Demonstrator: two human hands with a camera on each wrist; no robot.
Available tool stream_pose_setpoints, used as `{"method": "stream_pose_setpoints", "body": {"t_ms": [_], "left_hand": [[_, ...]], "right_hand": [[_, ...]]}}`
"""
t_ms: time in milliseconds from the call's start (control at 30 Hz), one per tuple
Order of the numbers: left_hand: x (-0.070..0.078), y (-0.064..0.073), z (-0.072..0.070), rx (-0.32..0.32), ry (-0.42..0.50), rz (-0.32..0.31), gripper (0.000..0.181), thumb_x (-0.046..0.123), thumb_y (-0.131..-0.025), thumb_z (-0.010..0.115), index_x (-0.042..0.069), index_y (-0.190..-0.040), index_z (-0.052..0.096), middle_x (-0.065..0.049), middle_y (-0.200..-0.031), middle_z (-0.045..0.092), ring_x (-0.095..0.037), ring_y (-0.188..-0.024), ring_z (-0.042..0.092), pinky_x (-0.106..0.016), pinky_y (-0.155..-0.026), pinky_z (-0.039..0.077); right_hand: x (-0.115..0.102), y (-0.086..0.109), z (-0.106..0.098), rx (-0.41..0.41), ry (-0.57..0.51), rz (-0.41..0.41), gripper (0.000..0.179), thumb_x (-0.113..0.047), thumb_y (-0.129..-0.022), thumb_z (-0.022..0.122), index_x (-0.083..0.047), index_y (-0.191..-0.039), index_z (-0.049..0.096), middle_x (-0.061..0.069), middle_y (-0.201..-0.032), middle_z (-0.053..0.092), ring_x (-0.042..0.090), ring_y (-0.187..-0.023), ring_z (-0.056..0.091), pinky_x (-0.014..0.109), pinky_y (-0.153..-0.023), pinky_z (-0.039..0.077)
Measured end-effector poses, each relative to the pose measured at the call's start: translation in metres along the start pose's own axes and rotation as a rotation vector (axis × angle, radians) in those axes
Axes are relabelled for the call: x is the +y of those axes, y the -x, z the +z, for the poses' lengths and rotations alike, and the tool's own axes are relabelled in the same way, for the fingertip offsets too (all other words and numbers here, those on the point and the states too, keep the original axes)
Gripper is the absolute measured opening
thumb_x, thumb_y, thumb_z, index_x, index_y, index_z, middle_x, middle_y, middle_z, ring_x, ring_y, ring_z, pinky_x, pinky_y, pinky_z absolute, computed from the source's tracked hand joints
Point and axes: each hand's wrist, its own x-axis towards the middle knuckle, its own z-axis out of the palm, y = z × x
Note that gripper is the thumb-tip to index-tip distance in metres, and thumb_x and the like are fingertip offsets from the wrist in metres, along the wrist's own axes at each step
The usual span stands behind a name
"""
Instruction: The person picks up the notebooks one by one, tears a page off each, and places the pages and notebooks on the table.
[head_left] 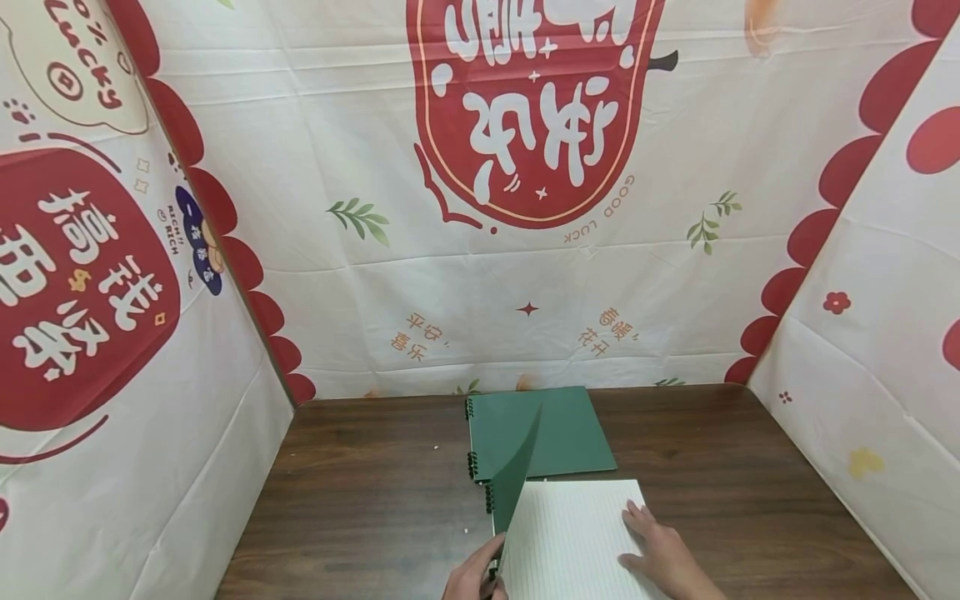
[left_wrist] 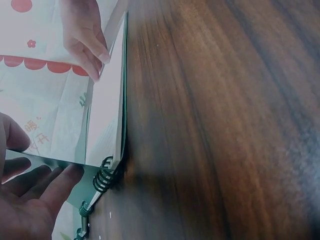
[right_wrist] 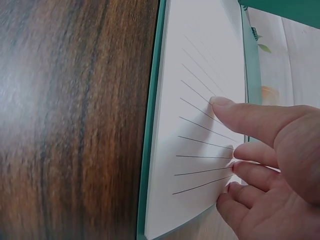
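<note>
A spiral notebook lies open at the table's near edge, its lined white page [head_left: 573,537] facing up. The green front cover [head_left: 519,471] stands raised and slightly curved along the left side. My left hand [head_left: 472,573] pinches that cover near the binding, thumb on one face and fingers on the other in the left wrist view. Black coils [left_wrist: 103,179] show just beyond those fingers. On the page's right edge rests my right hand [head_left: 663,554]. The right wrist view has its thumb [right_wrist: 235,107] on the ruled lines, with the other fingertips along the page's edge.
A second green spiral notebook [head_left: 555,429], closed, lies directly behind the open one. Both are on a dark wood-grain table [head_left: 360,517]. Printed white cloth walls [head_left: 465,292] enclose the table at the back and both sides.
</note>
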Motion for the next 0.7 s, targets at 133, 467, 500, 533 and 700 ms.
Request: {"method": "stream_pose_setpoints", "body": {"t_ms": [133, 467, 500, 533, 700], "left_hand": [[0.000, 0.000, 0.000, -0.016, 0.060, -0.007, 0.044, 0.005, -0.093, 0.050, 0.000, -0.136, 0.051, -0.022, -0.126, 0.061, -0.042, -0.112, 0.060, -0.040, -0.082, 0.058], [0.000, 0.001, -0.001, -0.007, -0.017, 0.001, 0.045, 0.008, -0.092, 0.052, -0.001, -0.136, 0.051, -0.021, -0.124, 0.062, -0.039, -0.108, 0.064, -0.045, -0.079, 0.058], [0.000, 0.001, -0.001, -0.011, -0.001, -0.004, 0.044, 0.010, -0.094, 0.053, -0.001, -0.136, 0.051, -0.022, -0.124, 0.062, -0.039, -0.108, 0.064, -0.046, -0.079, 0.058], [-0.001, 0.001, -0.001, -0.016, 0.012, -0.012, 0.043, 0.012, -0.095, 0.053, -0.002, -0.135, 0.051, -0.022, -0.123, 0.062, -0.040, -0.108, 0.064, -0.047, -0.079, 0.058], [0.000, 0.000, -0.002, -0.015, 0.044, -0.062, 0.037, 0.016, -0.093, 0.057, -0.005, -0.124, 0.058, -0.018, -0.112, 0.067, -0.034, -0.099, 0.067, -0.048, -0.074, 0.057]], "right_hand": [[0.002, 0.002, -0.002, 0.007, -0.008, -0.004, 0.068, -0.016, -0.068, 0.085, 0.007, -0.127, 0.059, 0.028, -0.142, 0.047, 0.051, -0.132, 0.040, 0.062, -0.102, 0.038], [0.005, 0.002, -0.009, -0.033, -0.056, 0.029, 0.070, -0.016, -0.070, 0.084, 0.007, -0.130, 0.056, 0.028, -0.145, 0.042, 0.052, -0.135, 0.034, 0.064, -0.105, 0.033], [0.006, 0.002, -0.009, -0.037, -0.057, 0.033, 0.071, -0.017, -0.070, 0.084, 0.007, -0.131, 0.056, 0.028, -0.145, 0.041, 0.052, -0.135, 0.033, 0.064, -0.105, 0.032], [0.007, 0.002, -0.009, -0.038, -0.061, 0.035, 0.071, -0.017, -0.070, 0.083, 0.007, -0.131, 0.056, 0.028, -0.145, 0.041, 0.052, -0.135, 0.033, 0.064, -0.105, 0.032], [0.012, 0.000, -0.011, -0.050, -0.053, 0.039, 0.072, -0.018, -0.070, 0.084, 0.007, -0.131, 0.055, 0.029, -0.145, 0.040, 0.053, -0.135, 0.033, 0.065, -0.105, 0.032]]}}
